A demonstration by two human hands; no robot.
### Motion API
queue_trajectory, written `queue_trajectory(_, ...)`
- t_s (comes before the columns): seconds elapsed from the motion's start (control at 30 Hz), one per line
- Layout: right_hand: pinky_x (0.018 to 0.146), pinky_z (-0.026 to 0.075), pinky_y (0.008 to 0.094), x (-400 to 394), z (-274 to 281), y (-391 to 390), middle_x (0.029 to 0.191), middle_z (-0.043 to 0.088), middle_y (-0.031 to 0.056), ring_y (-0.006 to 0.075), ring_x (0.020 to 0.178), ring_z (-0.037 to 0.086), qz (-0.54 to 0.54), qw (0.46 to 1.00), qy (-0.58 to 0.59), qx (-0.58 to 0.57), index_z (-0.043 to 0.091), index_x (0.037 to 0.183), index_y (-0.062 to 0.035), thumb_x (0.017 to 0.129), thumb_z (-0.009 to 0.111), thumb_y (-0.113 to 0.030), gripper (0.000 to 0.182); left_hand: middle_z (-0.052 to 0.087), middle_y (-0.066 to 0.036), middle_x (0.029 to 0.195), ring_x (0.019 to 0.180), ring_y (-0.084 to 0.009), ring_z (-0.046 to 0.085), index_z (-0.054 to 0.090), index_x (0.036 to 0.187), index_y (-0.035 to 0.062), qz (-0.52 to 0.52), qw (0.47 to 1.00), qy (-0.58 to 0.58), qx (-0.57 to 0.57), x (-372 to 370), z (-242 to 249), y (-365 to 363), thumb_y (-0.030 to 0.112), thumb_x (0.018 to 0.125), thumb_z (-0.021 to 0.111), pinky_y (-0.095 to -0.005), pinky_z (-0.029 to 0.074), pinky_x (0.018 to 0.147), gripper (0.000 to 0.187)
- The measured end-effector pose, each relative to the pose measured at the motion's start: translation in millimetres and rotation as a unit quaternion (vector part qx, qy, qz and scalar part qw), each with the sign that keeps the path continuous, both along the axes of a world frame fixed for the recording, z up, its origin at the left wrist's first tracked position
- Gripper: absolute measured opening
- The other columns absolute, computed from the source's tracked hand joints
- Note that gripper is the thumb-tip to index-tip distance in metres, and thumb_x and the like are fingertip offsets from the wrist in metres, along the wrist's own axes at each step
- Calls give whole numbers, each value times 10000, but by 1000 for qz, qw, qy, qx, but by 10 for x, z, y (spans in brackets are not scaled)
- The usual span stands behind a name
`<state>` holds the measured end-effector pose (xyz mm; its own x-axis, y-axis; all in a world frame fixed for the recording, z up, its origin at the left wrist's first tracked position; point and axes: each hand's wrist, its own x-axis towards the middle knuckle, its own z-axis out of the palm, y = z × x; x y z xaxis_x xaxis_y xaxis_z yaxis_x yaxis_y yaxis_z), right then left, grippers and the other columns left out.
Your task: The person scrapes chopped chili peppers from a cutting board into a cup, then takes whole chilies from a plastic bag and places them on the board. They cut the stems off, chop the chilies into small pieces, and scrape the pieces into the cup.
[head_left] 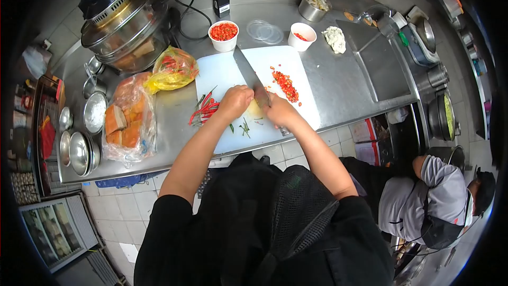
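My right hand grips a large kitchen knife, its blade pointing away from me across the white cutting board. Close to the left side of the blade, my left hand is closed with its fingers curled down near the board. Whatever those fingers hold is hidden. Whole red chillies lie on the board left of my left hand. To the right of the knife spreads a pile of chopped red chilli. Cut green stems are scattered near the board's front edge.
Behind the board stand a tub of chopped chilli, another white tub and clear lids. A yellow bag, bagged bread-like pieces and a glass-bowled appliance sit left. A sink and a person are right.
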<state>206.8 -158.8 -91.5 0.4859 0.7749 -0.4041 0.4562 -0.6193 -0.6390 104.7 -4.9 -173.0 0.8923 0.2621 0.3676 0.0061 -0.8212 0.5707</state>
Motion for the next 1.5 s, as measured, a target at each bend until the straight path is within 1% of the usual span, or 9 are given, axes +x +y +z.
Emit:
queue_trajectory(0.13, 486, 478, 335, 154, -27, -207, 675, 620, 117, 186, 477, 583, -45, 998, 51, 10, 520, 1240, -6, 894, 578, -226, 415, 621, -137, 818, 830, -336, 593, 612, 762, 39, 12, 998, 64, 25, -146, 177, -10, 91, 834, 579, -451, 469, 774, 95)
queue_trajectory(0.2, 459, 458, 320, 189, 65, -305, 639, 592, 77, 165, 471, 557, -71, 996, 63, 5, 547, 1214, -26, 888, 596, -230, 388, 646, -142, 878, 878, -332, 611, 657, 880, 32, 7, 983, 185, 10, -315, 288, 32, 77, 825, 584, -419, 489, 774, 101)
queue_trajectory(0.37, 450, 451, 325, 268, 108, -507, 620, 574, 75, 163, 452, 544, -87, 993, 70, 35, 562, 1190, -35, 899, 587, -222, 347, 674, -131, 981, 860, -282, 643, 687, 1025, 64, 25, 996, 78, -46, -780, 467, 320, 90, 845, 592, -365, 504, 768, 206)
queue_trajectory(0.43, 467, 463, 340, 240, 47, -528, 614, 575, 85, 173, 444, 549, -83, 993, 77, 33, 552, 1203, -32, 914, 569, -218, 344, 673, -118, 954, 802, -243, 636, 679, 1009, 49, 103, 988, 62, -100, -947, 671, 453, 126, 861, 615, -339, 497, 724, 178)
queue_trajectory(0.7, 375, 401, 309, 110, -416, -573, 584, 496, 23, 133, 419, 477, -144, 944, 249, 165, 538, 1022, -58, 893, 566, -112, 143, 652, -114, 886, 781, -272, 640, 661, 918, 47, 73, 980, 185, -5, -1288, 639, 230, 142, 821, 678, -372, 501, 689, 137)
queue_trajectory(0.83, 372, 398, 285, 154, -436, -575, 565, 505, 11, 125, 403, 488, -146, 933, 261, 198, 548, 1037, -82, 901, 579, -122, 145, 638, -112, 874, 824, -305, 631, 645, 869, 47, 109, 986, 112, 57, -1236, 480, 110, 128, 777, 712, -409, 501, 719, 140)
queue_trajectory(1.03, 387, 404, 304, 140, -404, -583, 581, 499, 23, 137, 419, 488, -137, 938, 265, 178, 529, 1001, -80, 897, 562, -101, 112, 621, -120, 837, 818, -325, 607, 630, 848, 43, 100, 980, 140, 95, -1163, 504, 94, 109, 779, 690, -429, 484, 716, 112)
queue_trajectory(1.23, 389, 394, 308, 153, -436, -593, 580, 501, 26, 138, 419, 487, -137, 933, 270, 195, 538, 990, -76, 894, 572, -109, 107, 628, -125, 843, 845, -323, 613, 629, 859, 37, 102, 981, 160, 33, -913, 672, 23, 116, 808, 635, -430, 484, 725, 94)
queue_trajectory(1.5, 390, 395, 311, 149, -434, -591, 582, 504, 33, 143, 421, 492, -141, 935, 269, 182, 543, 1011, -72, 883, 572, -105, 135, 641, -129, 865, 853, -329, 617, 647, 817, 46, 25, 990, 121, 69, -302, 378, 167, 142, 825, 588, -451, 479, 748, 113)
